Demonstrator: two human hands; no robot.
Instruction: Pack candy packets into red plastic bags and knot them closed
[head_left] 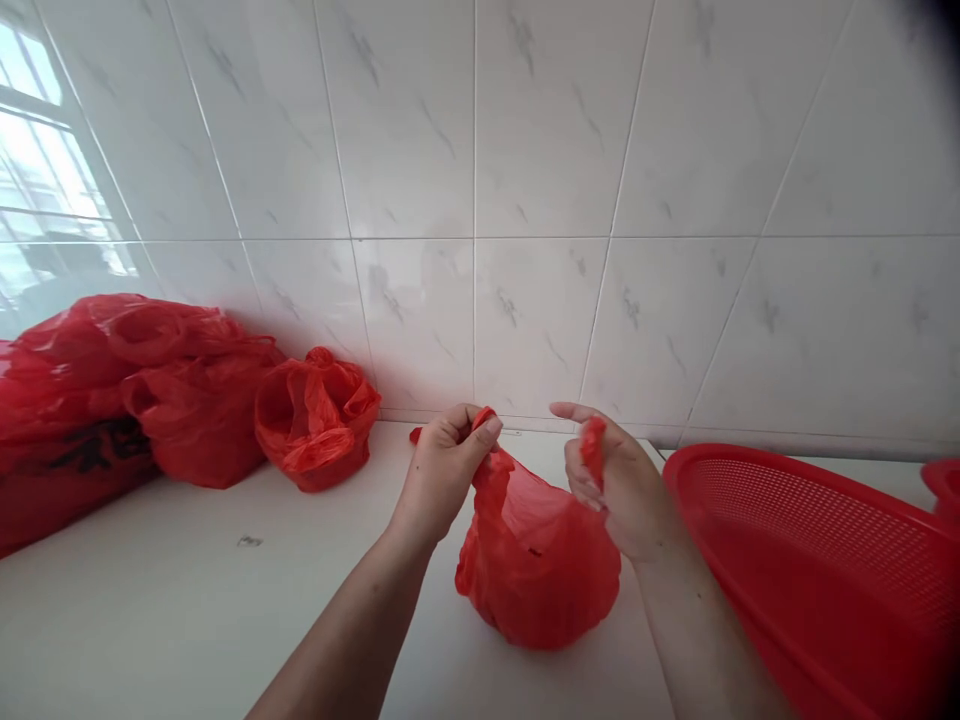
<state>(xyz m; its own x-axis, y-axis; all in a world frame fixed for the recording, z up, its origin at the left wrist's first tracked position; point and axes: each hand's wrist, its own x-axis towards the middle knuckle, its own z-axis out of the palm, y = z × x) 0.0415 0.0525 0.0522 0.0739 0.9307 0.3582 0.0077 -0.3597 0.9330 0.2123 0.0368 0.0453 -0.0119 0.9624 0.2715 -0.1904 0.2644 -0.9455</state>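
Note:
A red plastic bag (pixel 536 580) rests on the white countertop in front of me, rounded at the bottom as if something inside fills it; the contents are hidden. My left hand (pixel 454 455) pinches one gathered handle of this bag between thumb and fingers. On the other side, my right hand (pixel 611 480) has its fingers curled round the second handle, with a bit of red plastic showing above them and the index finger stretched out to the left. Between the hands, the bag's mouth hangs slack and partly open.
To the left stands a tied red plastic bag (pixel 319 425), beside a heap of larger red bags (pixel 150 380) with dark printed marks. A red perforated plastic basket (pixel 810 490) stands close by my right forearm. White tiled wall (pixel 540 200) bounds the countertop (pixel 187 620) behind.

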